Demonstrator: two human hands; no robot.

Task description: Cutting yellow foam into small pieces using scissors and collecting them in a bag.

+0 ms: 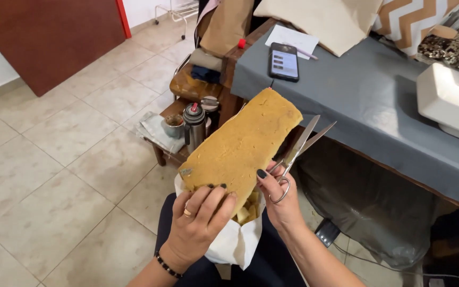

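Gripping the foam slab (243, 146) at its lower end, the left hand (197, 223) angles it toward the upper right, while the right hand (280, 199) clasps open scissors (296, 154) beside it.

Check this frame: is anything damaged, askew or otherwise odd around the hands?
Slightly. The yellow foam slab in the left hand has a small grey blemish near its lower left corner. The scissors in the right hand are open, blades pointing up. Yellow foam scraps sit in the white cloth below.

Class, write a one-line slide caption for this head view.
Left hand holds a yellow foam slab over a white bag; right hand holds open scissors.
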